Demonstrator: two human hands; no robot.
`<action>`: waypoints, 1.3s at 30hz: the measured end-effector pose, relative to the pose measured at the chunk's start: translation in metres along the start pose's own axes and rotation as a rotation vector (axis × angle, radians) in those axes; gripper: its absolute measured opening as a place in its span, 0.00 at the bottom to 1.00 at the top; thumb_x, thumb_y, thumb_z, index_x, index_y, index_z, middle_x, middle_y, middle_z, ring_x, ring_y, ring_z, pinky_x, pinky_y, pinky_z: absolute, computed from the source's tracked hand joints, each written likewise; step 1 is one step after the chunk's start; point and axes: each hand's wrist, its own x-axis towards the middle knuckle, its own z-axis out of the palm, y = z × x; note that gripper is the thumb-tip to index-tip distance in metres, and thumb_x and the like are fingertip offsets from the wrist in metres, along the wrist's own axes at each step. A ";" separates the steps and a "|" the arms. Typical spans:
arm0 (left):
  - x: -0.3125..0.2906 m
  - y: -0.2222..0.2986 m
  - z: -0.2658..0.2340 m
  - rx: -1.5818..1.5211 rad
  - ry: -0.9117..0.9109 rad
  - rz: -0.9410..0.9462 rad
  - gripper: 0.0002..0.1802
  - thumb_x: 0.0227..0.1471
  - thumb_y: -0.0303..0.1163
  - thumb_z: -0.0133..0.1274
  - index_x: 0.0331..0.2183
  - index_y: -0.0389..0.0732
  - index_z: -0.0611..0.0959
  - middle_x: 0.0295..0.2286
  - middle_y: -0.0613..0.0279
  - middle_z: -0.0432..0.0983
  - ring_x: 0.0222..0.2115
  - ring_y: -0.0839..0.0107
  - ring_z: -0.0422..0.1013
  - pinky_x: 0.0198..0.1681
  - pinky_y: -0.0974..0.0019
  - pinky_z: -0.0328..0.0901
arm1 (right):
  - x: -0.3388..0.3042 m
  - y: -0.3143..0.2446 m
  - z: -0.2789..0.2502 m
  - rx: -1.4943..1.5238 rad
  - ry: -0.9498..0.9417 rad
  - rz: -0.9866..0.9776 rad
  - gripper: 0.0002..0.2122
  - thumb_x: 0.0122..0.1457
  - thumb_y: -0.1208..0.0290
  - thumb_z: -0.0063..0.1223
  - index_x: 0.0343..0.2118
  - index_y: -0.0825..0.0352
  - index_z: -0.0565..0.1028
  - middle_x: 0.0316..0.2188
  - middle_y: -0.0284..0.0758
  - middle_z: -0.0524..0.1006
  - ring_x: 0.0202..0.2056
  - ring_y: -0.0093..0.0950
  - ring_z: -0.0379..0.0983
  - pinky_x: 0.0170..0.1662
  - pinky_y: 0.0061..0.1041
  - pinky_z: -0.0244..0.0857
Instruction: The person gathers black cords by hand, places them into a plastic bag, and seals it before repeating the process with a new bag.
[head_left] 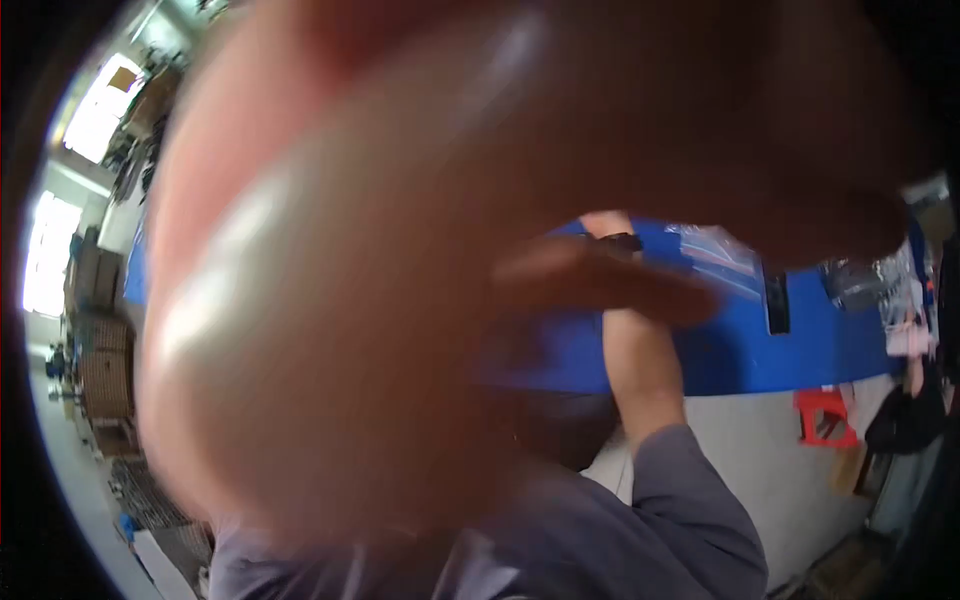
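Very close and blurred, my left hand fills most of the head view. Its fingers point to the right and stand apart, and I see nothing held between them. Beyond it my right forearm, in a grey-purple sleeve, reaches over the blue table. A dark band circles that wrist. Only a sliver of my right hand shows above the band; its fingers are hidden behind my left hand. To the right of that arm lie clear plastic bags and a dark, flat, phone-like object.
More crumpled clear plastic lies at the table's right end. A red stool stands on the pale floor beyond the near edge, beside a black bag-like shape. Stacked brown boxes and bright windows line the left side.
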 end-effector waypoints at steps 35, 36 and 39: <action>-0.036 -0.147 -0.033 0.573 0.187 -0.414 0.33 0.57 0.59 0.54 0.43 0.35 0.83 0.38 0.39 0.80 0.41 0.48 0.77 0.46 0.51 0.72 | 0.039 0.005 -0.040 -0.075 -0.108 -0.045 0.10 0.65 0.76 0.54 0.46 0.75 0.75 0.38 0.44 0.80 0.39 0.35 0.79 0.45 0.35 0.77; -0.034 -0.150 -0.038 0.598 0.182 -0.425 0.33 0.57 0.59 0.54 0.43 0.34 0.83 0.38 0.39 0.80 0.41 0.49 0.77 0.46 0.51 0.72 | 0.036 0.008 -0.040 -0.056 -0.083 -0.050 0.10 0.64 0.76 0.54 0.46 0.75 0.75 0.38 0.44 0.80 0.39 0.35 0.79 0.45 0.35 0.77; -0.031 -0.158 -0.052 0.675 0.172 -0.472 0.34 0.56 0.59 0.55 0.43 0.34 0.83 0.38 0.39 0.80 0.41 0.49 0.77 0.46 0.52 0.72 | 0.037 0.008 -0.030 -0.013 -0.039 -0.043 0.11 0.64 0.75 0.55 0.46 0.75 0.75 0.38 0.44 0.80 0.39 0.35 0.79 0.45 0.34 0.77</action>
